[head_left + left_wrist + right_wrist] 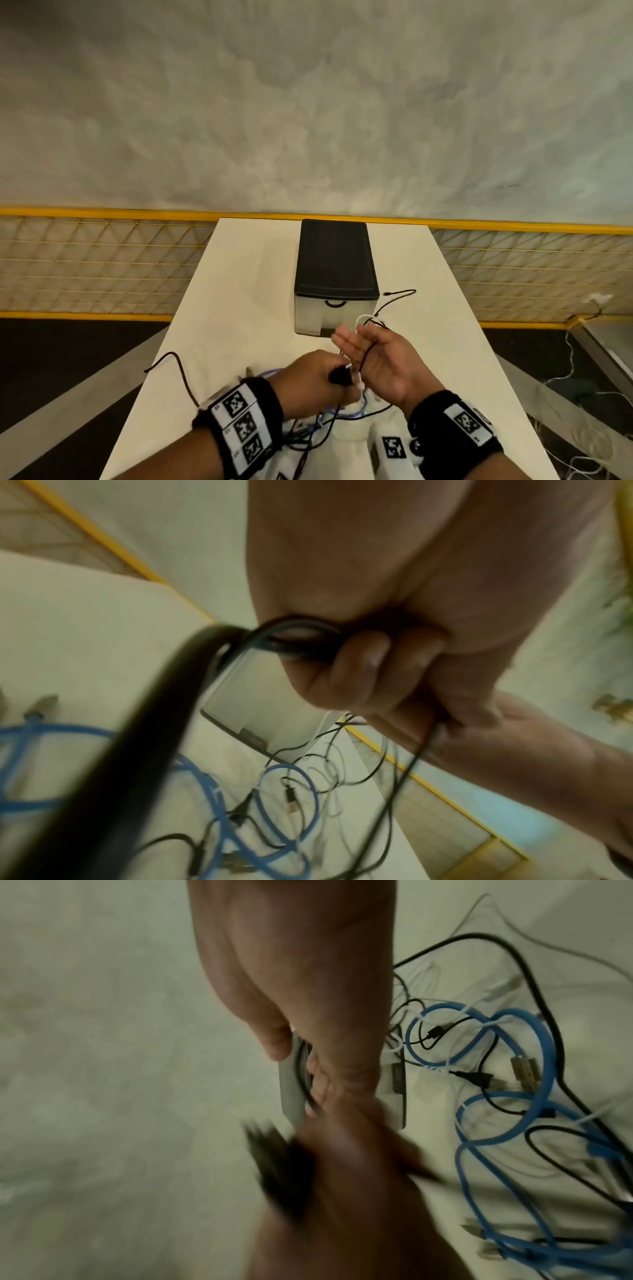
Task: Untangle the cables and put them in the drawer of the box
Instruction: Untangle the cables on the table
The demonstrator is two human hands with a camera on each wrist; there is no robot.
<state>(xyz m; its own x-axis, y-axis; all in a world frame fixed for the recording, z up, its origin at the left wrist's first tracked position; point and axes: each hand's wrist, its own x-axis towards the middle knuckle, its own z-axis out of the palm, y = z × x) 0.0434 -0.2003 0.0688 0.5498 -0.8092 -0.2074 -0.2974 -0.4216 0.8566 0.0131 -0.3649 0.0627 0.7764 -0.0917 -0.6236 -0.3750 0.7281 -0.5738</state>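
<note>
Up close, the left hand grips a black cable; the right hand, fingers spread, has thin cable looped over it, near the box. No readable writing.

The worktop is white and long, and it runs away toward a yellow mesh fence. On its far middle part stands the box, with a black lid and a pale drawer front. On the near part lies a tangle of cables, blue, black and white. One black cable lies just right of the box.
</note>
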